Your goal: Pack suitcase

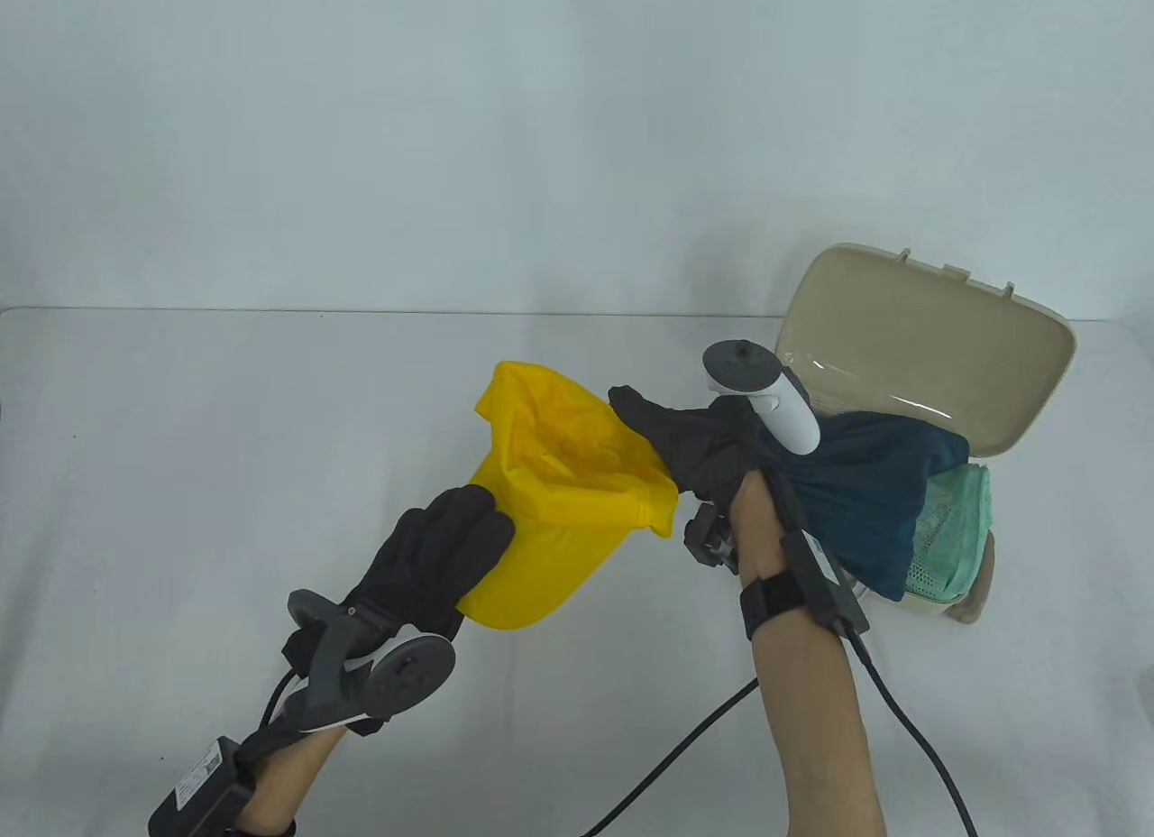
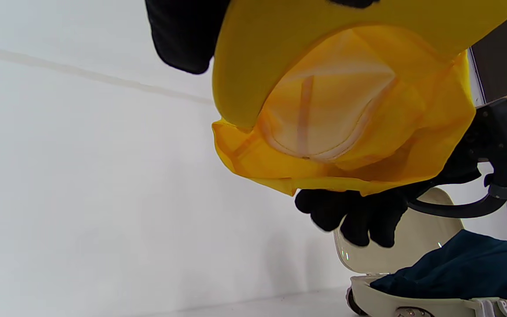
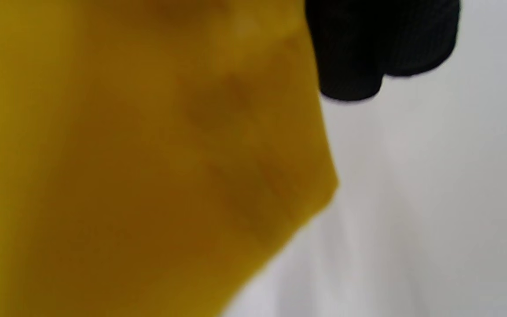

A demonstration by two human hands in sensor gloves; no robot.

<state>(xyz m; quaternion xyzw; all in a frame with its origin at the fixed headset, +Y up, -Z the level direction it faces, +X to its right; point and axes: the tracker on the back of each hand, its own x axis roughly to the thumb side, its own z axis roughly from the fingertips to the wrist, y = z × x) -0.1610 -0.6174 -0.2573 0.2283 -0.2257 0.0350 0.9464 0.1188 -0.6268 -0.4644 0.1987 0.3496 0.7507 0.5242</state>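
Table view, both hands gripping yellow cap [image 1: 559,512], left hand [image 1: 442,548], right hand [image 1: 694,449], no legible writing.

White counter [image 1: 180,440] spans frame; pale wall [image 1: 451,133] behind; black cable [image 1: 685,747] trails across counter near bottom edge.

Overhead table view; close wrist views

bg: plain white wall [image 1: 577,133] | white table [image 1: 180,440] | even light
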